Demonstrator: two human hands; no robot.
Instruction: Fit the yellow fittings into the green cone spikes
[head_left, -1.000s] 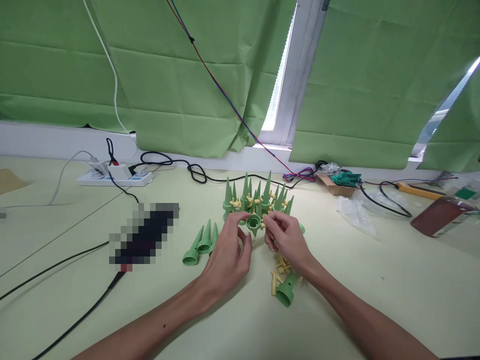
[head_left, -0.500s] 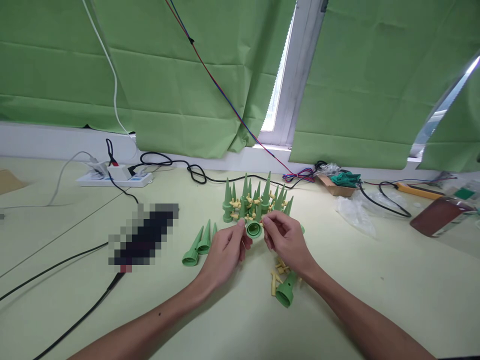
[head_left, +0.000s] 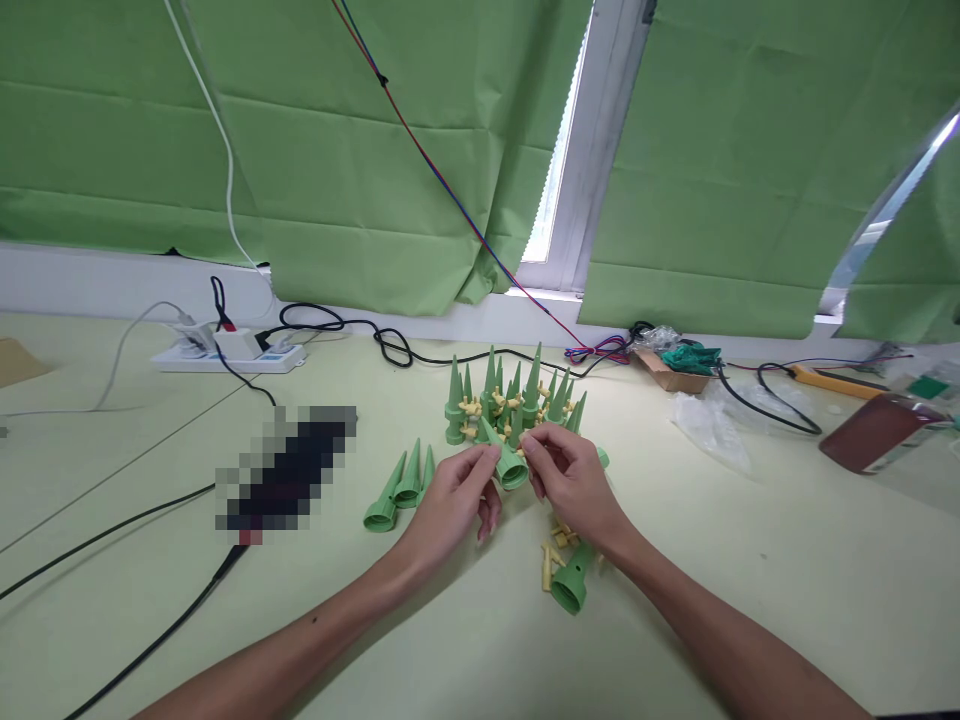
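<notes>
Between my hands is a hollow green watering spike (head_left: 511, 470), its round open end facing me and its tip pointing up and away to the left. My left hand (head_left: 459, 492) is closed with thumb and forefinger at the spike's left side. At its right side, my right hand (head_left: 571, 478) pinches a small yellow valve (head_left: 520, 452), mostly hidden by the fingers. Behind them stand several upright green spikes (head_left: 531, 390) fitted with yellow valves. Left of my left hand lie some loose green spikes (head_left: 382, 512). Under my right wrist are another spike (head_left: 570, 588) and loose yellow valves (head_left: 547, 568).
A power strip (head_left: 225, 352) with plugs and black cables stands at the back left, near a blurred dark object (head_left: 289, 475). To the right are an open cardboard box (head_left: 675, 372), clear plastic bags (head_left: 712, 425) and a bottle of reddish liquid (head_left: 874, 435) lying tilted.
The spike between my hands has turned, so its tip and side now show instead of only its round open end. My left fingers have loosened slightly and shifted.
</notes>
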